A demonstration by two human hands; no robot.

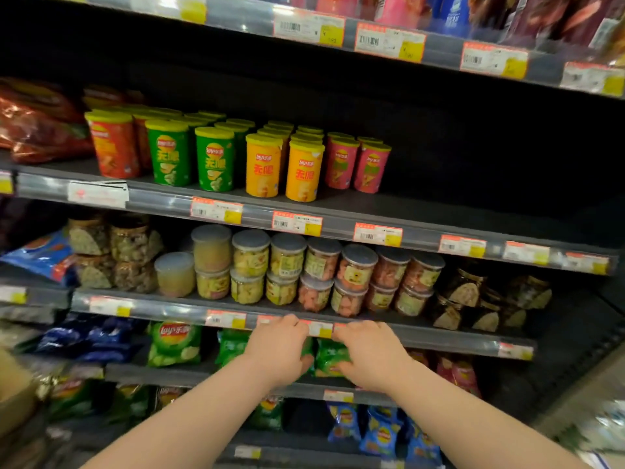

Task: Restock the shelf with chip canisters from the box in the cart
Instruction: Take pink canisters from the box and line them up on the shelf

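Chip canisters (263, 164) in rows on the middle shelf (473, 211), red through green and orange to pink; right stretch bare, so restocking likely unfinished. Below, left hand (277, 350) and right hand (368, 357) at green chip bags (329, 357), grip unclear, no canister seen in either.

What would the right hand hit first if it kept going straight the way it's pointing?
The green chip bag on the shelf just ahead; the right hand seems to touch it already, though depth is hard to judge.

A shop: price tags (297, 223) edge shelves (439, 211) of chip canisters (263, 165) (snack bags (174, 343) below).
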